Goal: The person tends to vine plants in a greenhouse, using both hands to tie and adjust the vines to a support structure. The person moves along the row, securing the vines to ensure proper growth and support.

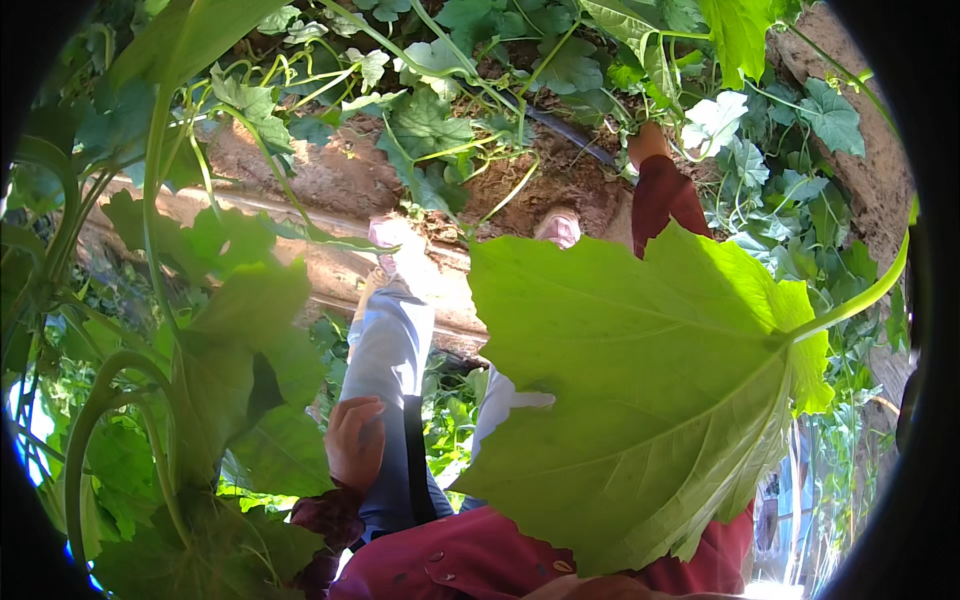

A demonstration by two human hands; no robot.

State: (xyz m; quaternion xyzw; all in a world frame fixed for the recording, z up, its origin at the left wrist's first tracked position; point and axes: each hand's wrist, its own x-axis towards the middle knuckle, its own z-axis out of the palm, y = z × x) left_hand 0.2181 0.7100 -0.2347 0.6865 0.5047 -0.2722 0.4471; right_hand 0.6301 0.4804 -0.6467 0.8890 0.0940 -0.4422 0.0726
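My right hand (pixel 649 144), in a dark red sleeve, reaches down among vine leaves near the soil. Its fingers are hidden by stems and foliage, so whether it grips anything cannot be told. My left hand (pixel 355 442) hangs in front of my thigh, its fingers loosely curled and nothing visible in them. A large lobed green leaf (pixel 637 390) fills the right middle of the view close to the camera, covering much of my right arm and body. Close to my right hand, a pale sunlit leaf (pixel 715 122) sticks out on a trailing vine.
A dark hose or pipe (pixel 570 135) lies along the reddish soil (pixel 337 169). My feet stand beside a pale ridge or strip (pixel 330 221) that crosses the ground. Thick curved stems (pixel 82 442) and blurred leaves crowd the left side. More vines (pixel 442 135) spread ahead.
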